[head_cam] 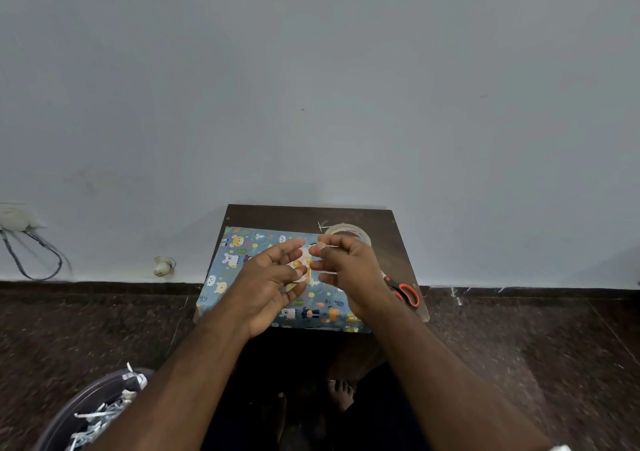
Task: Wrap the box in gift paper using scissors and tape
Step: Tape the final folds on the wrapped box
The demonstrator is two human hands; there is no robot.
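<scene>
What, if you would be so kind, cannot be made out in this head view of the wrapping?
- Tape strip between the left hand and right hand: clear and small, its ends unclear.
- Box: its middle seam hidden by both hands.
- Scissors: blades behind the right wrist.
- Tape roll: near side covered by fingers.
- Bin: cut off by the bottom edge.

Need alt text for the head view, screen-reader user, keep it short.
Two hands, left hand and right hand, pinch a clear strip of tape between them above a box wrapped in blue animal-print paper on a small dark table. A tape roll lies behind the right hand; red-handled scissors lie at the table's right edge.
</scene>
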